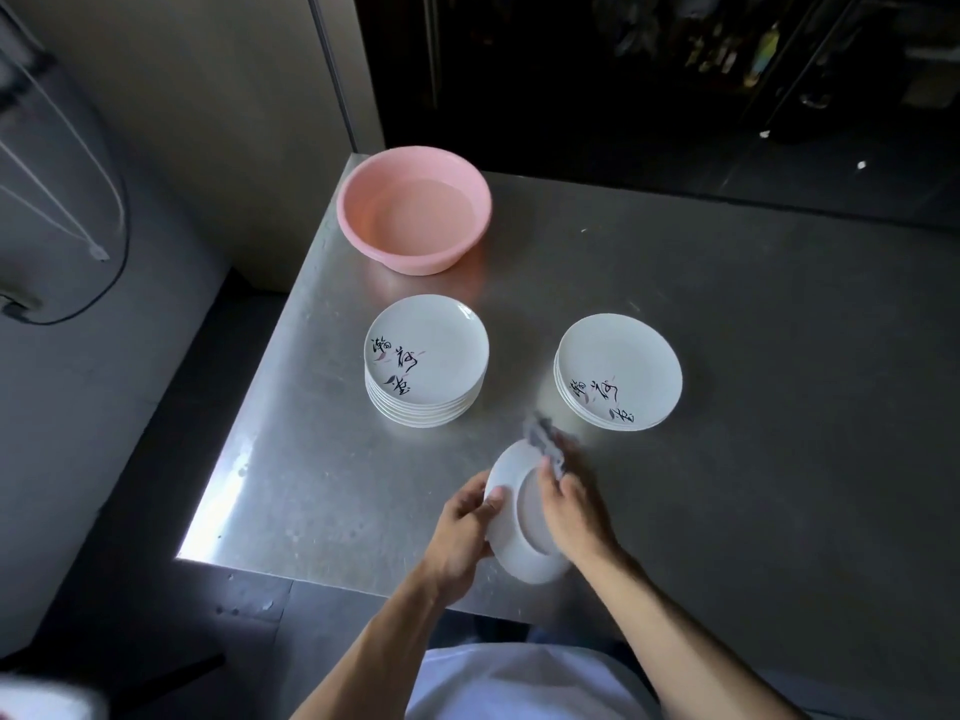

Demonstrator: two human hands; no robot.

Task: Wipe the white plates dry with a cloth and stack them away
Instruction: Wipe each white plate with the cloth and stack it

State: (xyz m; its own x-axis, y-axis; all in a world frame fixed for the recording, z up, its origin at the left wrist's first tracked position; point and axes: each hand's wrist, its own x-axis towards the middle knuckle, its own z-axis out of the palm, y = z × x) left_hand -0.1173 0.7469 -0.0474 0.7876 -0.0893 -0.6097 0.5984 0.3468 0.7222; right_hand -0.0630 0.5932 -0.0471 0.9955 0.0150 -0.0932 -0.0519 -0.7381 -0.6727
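Near the surface's (727, 459) front edge, the left hand (462, 532) grips a tilted plate (521, 556); the right hand (571, 511) holds a blurred cloth (544, 440) against it.

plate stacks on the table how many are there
2. The taller stack sits left, near the pink basin; the shorter stack right. One more plate is held by the left hand while the right hand holds a cloth to it.

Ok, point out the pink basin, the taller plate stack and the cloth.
pink basin (366, 210), head view, inner left wall.
taller stack (426, 350), head view, middle of top plate.
cloth (543, 433), head view, blurred grey upper end.
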